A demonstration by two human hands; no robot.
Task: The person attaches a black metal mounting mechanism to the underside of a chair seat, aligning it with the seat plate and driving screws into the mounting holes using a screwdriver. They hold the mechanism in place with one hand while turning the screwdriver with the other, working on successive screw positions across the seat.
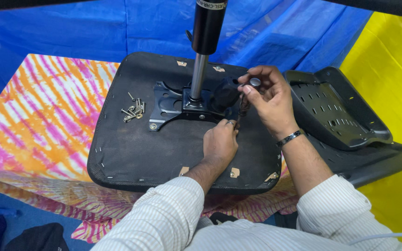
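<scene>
An upturned black chair seat (131,153) lies on a tie-dye cloth. A black metal mounting plate (166,106) sits at its middle, with a gas-lift cylinder (206,32) standing upright from it. My right hand (266,97) pinches a small round-headed screw or knob (255,82) between thumb and fingers, just right of the plate's black knob (224,95). My left hand (219,142) rests on the seat below the plate, fingers curled at the plate's right edge near a thin tool shaft. Whether it grips the shaft is unclear.
A small heap of loose screws (133,111) lies on the seat left of the plate. A black plastic chair back (336,111) lies to the right. Blue sheeting (94,32) hangs behind and yellow sheeting (391,69) to the right. A dark bag (38,237) sits at bottom left.
</scene>
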